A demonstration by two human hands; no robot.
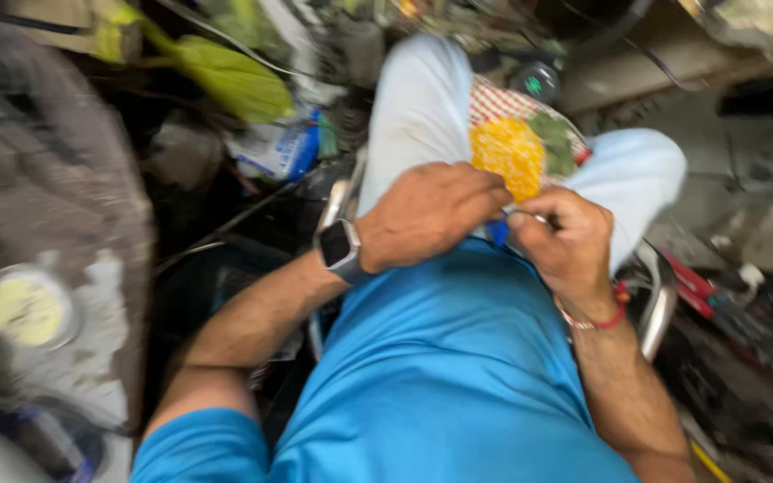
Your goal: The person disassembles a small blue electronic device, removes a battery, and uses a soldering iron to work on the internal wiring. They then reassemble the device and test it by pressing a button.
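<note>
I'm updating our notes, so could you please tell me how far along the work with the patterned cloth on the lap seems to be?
Done: the cloth, yellow, red-checked and green, already lies on the lap. In hand: the left hand and right hand meet at its near edge, fingers pinched; the right seems to hold something small, too blurred to name. Left: cannot tell, since the picture shows no finished part.

a dim, cluttered workshop seen from above, the picture blurred by motion. on the left a worn grey-brown work surface (55, 179) holds a round tin with a pale yellow inside (27, 309). a bright green bag (234, 80) lies near the top, with a white and blue packet (281, 148) just below it. at the right, red-handled tools (700, 286) rest on a dark, dusty floor (744, 179). a curved metal chair frame (659, 309) shows at the right; light is low and uneven
</note>
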